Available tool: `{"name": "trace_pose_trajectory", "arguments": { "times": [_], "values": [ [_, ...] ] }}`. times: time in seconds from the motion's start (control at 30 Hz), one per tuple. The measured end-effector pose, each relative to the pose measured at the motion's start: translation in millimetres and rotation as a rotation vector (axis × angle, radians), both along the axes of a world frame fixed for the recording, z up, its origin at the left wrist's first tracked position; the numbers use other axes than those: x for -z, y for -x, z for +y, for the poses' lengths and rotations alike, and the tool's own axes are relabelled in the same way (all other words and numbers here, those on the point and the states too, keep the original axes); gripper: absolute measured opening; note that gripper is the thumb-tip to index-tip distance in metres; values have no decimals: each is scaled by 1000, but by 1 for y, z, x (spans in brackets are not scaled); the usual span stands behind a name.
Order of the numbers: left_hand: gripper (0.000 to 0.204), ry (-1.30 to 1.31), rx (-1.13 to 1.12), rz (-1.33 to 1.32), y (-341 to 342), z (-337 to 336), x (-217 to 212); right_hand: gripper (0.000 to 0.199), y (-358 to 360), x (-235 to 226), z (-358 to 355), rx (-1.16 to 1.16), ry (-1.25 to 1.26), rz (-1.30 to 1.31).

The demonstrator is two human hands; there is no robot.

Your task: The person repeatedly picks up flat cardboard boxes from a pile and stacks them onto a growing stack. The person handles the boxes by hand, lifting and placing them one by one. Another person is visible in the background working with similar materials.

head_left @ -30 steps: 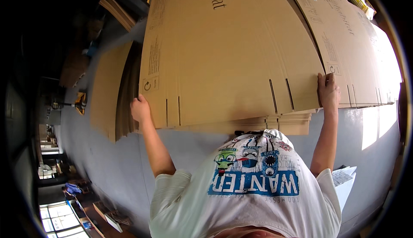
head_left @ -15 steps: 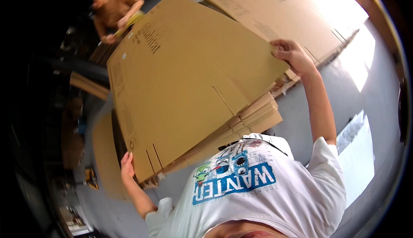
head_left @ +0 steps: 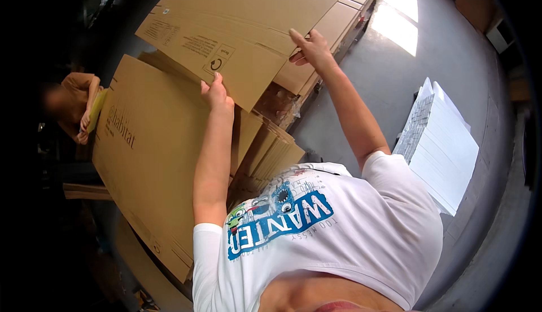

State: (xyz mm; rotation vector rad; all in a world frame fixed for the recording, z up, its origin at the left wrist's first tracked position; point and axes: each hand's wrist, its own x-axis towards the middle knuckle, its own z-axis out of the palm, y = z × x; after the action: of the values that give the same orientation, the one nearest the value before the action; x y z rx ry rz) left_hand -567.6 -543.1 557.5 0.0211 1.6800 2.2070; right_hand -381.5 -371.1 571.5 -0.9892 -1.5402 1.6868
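Broadly, a printed flattened carton (head_left: 243, 35) fills the top, its near corner between the two hands. Another flattened carton (head_left: 152, 148), folded flat, lies to its left and nearer the body; a bundle of white sheets (head_left: 443, 148) sits well apart at right. Smallest are the hands: the right hand (head_left: 312, 48) has thumb and fingers spread, the thumb over the upper carton's right edge; the left hand (head_left: 217, 92) meets the adjoining edge with one fingertip over it, and whether it pinches cannot be told.
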Motion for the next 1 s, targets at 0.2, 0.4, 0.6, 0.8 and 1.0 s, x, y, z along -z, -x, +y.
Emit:
{"name": "trace_pose_trajectory", "arguments": {
  "times": [0.2,0.4,0.6,0.8,1.0],
  "values": [
    [35,255,648,-295,-21,39,28,40,24,98,82,267,53,-194],
    [27,175,555,379,-46,-64,-59,21,-23,214,159,88,114,-565],
    [39,949,-319,690,17,-359,-17,36,-13,163,108,133,120,-691],
    [63,2020,-524,210,-30,-626,12,47,-21,72,14,26,-715,-765],
    [63,2034,-592,227,-40,-669,30,45,37,-17,-170,-474,-781,-629]
  ]
}}
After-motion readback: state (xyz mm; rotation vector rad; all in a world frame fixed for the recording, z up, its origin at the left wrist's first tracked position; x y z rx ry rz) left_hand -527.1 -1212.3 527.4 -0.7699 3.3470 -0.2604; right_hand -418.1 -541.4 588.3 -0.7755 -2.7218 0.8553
